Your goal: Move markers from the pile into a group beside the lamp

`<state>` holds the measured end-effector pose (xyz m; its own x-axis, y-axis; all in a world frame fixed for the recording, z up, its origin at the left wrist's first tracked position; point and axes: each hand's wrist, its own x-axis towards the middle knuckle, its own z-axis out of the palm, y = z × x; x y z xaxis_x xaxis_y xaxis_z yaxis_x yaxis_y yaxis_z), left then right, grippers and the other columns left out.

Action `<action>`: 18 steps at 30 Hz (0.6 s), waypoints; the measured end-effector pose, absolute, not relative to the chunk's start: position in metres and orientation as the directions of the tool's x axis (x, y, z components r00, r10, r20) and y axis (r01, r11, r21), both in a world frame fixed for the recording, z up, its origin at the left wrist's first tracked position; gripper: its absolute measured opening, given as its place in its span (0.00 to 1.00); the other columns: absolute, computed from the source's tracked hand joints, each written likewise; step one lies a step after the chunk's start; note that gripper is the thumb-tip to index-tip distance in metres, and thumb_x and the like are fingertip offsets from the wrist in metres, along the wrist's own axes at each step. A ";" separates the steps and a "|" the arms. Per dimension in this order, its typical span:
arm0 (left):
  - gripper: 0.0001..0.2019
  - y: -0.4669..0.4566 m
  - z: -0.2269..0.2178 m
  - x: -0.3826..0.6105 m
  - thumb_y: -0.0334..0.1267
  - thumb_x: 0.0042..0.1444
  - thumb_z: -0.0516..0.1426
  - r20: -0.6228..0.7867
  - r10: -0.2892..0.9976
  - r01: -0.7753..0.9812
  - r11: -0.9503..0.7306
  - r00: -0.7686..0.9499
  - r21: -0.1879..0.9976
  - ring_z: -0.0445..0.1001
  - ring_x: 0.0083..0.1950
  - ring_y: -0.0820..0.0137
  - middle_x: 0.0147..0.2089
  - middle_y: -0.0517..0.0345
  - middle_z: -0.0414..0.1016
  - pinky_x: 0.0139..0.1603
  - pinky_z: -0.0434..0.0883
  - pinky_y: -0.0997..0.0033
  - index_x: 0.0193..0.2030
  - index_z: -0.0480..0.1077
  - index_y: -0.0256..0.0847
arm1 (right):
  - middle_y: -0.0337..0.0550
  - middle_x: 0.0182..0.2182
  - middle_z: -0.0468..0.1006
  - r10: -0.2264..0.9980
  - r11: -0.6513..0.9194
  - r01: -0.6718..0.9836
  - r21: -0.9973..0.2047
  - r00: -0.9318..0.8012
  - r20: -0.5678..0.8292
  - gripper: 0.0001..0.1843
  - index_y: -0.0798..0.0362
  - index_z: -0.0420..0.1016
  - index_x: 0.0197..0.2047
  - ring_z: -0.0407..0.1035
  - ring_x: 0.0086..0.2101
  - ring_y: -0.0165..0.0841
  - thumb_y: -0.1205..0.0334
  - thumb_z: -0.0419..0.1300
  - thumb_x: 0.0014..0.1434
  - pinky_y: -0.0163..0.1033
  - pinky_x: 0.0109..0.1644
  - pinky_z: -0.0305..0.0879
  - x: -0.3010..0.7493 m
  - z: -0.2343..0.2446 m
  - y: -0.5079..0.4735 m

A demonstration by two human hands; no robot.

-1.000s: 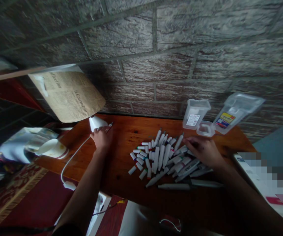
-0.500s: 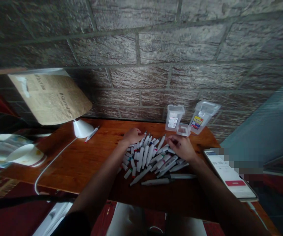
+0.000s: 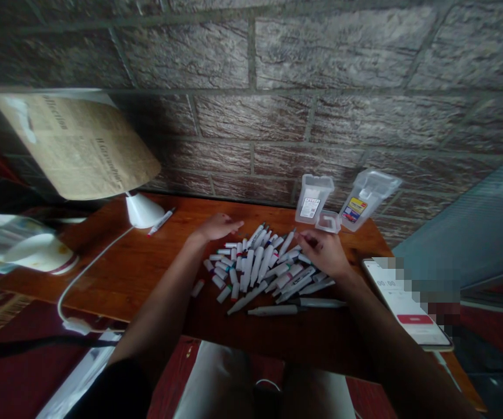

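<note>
Several white markers and separate caps lie in a loose pile (image 3: 255,265) on the wooden table, some showing coloured ends. My left hand (image 3: 220,227) hovers by the pile's upper left, fingers stretched out to the right and holding nothing. At the upper right of the pile, my right hand (image 3: 323,250) has its fingers curled together. Its fingertips are close to the tip of an uncapped marker (image 3: 286,244); whether they hold anything is hidden. Two uncapped markers, one of them a pale marker (image 3: 272,311), lie along the near side of the pile.
Two clear plastic containers, one with a white label (image 3: 310,206) and one with a yellow label (image 3: 356,210), stand by the wall with a small clear lid (image 3: 328,222). A phone (image 3: 408,302) lies right. Left are a lamp (image 3: 144,210), a lone marker (image 3: 162,223) and a paper cup (image 3: 44,253).
My left hand has moved left, off the markers at the top of the pile, and its fingers have straightened. My right hand stays by the same marker. The camera view has shifted slightly.
</note>
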<state>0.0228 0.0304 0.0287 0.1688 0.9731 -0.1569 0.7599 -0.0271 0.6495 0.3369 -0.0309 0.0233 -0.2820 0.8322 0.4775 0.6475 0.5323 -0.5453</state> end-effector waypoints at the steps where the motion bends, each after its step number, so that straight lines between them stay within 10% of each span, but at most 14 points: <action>1: 0.27 0.029 0.032 0.018 0.63 0.52 0.55 -0.161 0.970 0.745 -0.030 0.183 0.666 0.77 0.37 0.62 0.36 0.47 0.81 0.36 0.68 0.69 0.29 0.76 0.37 | 0.40 0.21 0.76 0.834 0.530 0.650 -0.545 -0.281 0.476 0.18 0.53 0.76 0.29 0.66 0.21 0.28 0.53 0.55 0.65 0.33 0.27 0.60 0.337 0.023 -0.031; 18: 0.22 -0.112 0.048 -0.038 0.62 0.46 0.61 -0.472 0.850 0.829 0.080 0.233 0.554 0.72 0.25 0.69 0.24 0.58 0.76 0.26 0.63 0.73 0.24 0.71 0.42 | 0.42 0.25 0.80 0.820 0.548 0.655 -0.520 -0.298 0.489 0.18 0.54 0.79 0.32 0.66 0.21 0.29 0.51 0.56 0.65 0.35 0.28 0.58 0.335 0.018 -0.032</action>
<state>-0.0380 -0.1119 0.0485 0.2330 0.8505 -0.4716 0.8288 0.0800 0.5538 0.3345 -0.0322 0.0177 -0.2982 0.8199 0.4887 0.6553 0.5481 -0.5197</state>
